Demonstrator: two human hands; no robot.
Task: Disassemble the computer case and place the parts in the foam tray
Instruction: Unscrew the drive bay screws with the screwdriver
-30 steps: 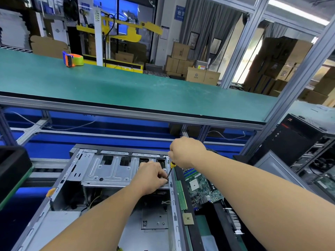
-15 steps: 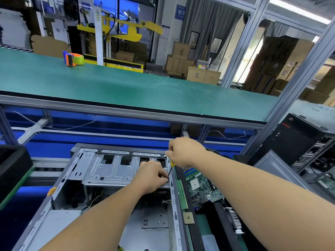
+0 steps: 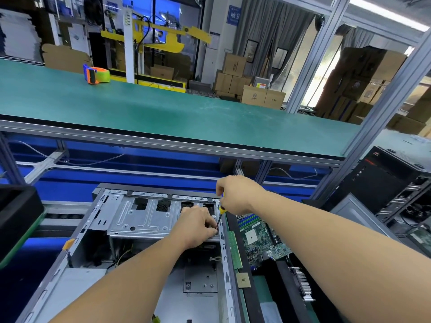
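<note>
A slip looks like the main risk: if the screwdriver (image 3: 220,216) is being tilted off the screw, its tip may be driven out and the screw lost inside the computer case (image 3: 130,231), which is lying open on its side directly below the camera. The handle is being gripped from above by the right hand (image 3: 235,194), fingers curled around it, wrist raised. The left hand (image 3: 198,226) is being held against the drive bracket (image 3: 149,217); its fingers are being curled near the shaft's tip, though what they are pinching cannot be told. The motherboard (image 3: 261,238) is lying just beside the case.
</note>
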